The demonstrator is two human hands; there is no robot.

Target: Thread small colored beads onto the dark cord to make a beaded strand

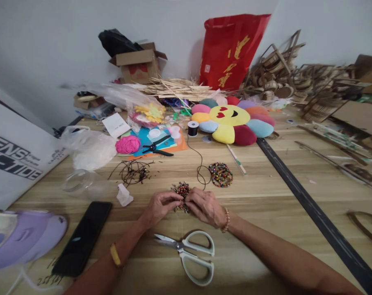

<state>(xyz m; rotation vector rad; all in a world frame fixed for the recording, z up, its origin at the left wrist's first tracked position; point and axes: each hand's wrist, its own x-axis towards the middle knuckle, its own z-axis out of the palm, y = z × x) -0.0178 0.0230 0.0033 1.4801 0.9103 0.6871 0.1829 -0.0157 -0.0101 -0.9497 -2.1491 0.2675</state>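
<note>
A loose pile of small multicoloured beads (182, 189) lies on the wooden table. Over it my left hand (161, 207) and my right hand (206, 205) meet, fingertips pinched close together. Whatever sits between the fingers is too small to make out. A black cord (199, 164) runs from a spool (192, 128) towards my right hand. Just beyond that hand rests a coil of strung beads (220, 174). White-handled scissors (188, 250) lie partly open between my forearms.
At left are a black phone (83, 238), a purple device (28, 237), a clear jar (81, 182) and black cord scraps (134, 171). Farther back are black pliers (156, 148), pink yarn (128, 144) and a flower cushion (231, 119). A dark strip (309, 205) crosses the table at right.
</note>
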